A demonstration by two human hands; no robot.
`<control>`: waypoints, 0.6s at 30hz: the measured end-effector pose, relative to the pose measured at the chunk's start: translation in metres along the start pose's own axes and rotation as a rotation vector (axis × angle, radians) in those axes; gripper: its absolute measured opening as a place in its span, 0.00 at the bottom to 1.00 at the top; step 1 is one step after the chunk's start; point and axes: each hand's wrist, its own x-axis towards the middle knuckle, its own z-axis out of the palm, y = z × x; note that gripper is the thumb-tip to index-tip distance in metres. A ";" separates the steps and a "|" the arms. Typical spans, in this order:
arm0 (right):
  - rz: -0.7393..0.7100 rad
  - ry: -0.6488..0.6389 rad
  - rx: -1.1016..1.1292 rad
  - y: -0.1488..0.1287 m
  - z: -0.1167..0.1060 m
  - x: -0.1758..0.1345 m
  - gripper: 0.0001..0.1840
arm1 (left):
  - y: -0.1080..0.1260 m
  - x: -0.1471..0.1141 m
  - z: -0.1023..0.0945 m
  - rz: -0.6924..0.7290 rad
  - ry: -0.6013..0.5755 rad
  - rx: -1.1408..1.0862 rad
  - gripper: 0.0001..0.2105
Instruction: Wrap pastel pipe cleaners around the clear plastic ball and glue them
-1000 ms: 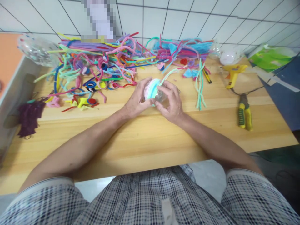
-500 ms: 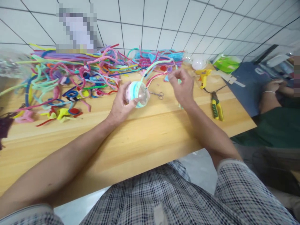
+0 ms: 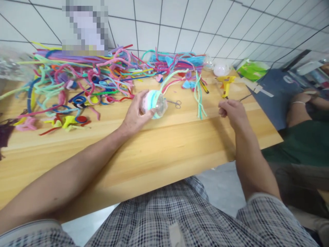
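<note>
My left hand (image 3: 137,111) is wrapped round a clear plastic ball (image 3: 161,104), partly wound with pink, white and turquoise pipe cleaners. A pale green pipe cleaner (image 3: 171,76) trails up from the ball toward the back. Fingers curled, my right hand (image 3: 232,111) is just below the handle of a yellow glue gun (image 3: 225,84). Whatever may be inside those fingers is hidden, and the pliers seen there earlier are covered by the hand. Small scissors (image 3: 177,103) lie right of the ball. Several green pipe cleaners (image 3: 199,97) lie between the scissors and my right hand.
A large heap of coloured pipe cleaners (image 3: 84,73) spreads over the back left against the tiled wall. Clear balls (image 3: 221,69) and a green packet (image 3: 253,69) are at the back right. Another person's arm (image 3: 298,109) is beyond the right edge of the wooden table (image 3: 144,161).
My right hand has moved right and toward me, from over the green pipe cleaners to below the glue gun, where it covers the pliers. My left hand still holds the ball.
</note>
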 end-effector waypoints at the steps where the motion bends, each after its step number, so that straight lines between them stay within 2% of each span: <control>1: -0.024 -0.021 -0.012 -0.003 0.006 0.002 0.11 | 0.001 0.000 0.000 -0.004 0.002 -0.012 0.45; 3: -0.100 -0.039 -0.126 -0.012 0.019 0.005 0.10 | 0.002 -0.001 -0.001 -0.023 0.006 -0.038 0.46; 6: -0.140 0.035 -0.354 -0.021 0.028 0.013 0.10 | 0.002 -0.002 -0.001 -0.056 0.015 -0.051 0.47; 8: -0.103 0.113 -0.421 -0.020 0.023 0.023 0.10 | 0.001 -0.002 0.000 -0.065 0.018 -0.050 0.47; 11: -0.020 0.242 -0.388 -0.008 0.008 0.050 0.08 | 0.001 -0.003 0.000 -0.054 -0.004 -0.052 0.47; 15: 0.081 0.328 -0.367 0.012 -0.003 0.094 0.16 | 0.002 -0.002 -0.001 -0.044 -0.044 -0.050 0.45; 16: 0.050 0.314 -0.384 0.017 -0.003 0.104 0.16 | 0.002 -0.002 -0.001 -0.044 -0.047 -0.050 0.45; 18: -0.175 0.224 -0.449 0.023 -0.001 0.119 0.10 | 0.003 -0.002 -0.001 -0.043 -0.049 -0.047 0.45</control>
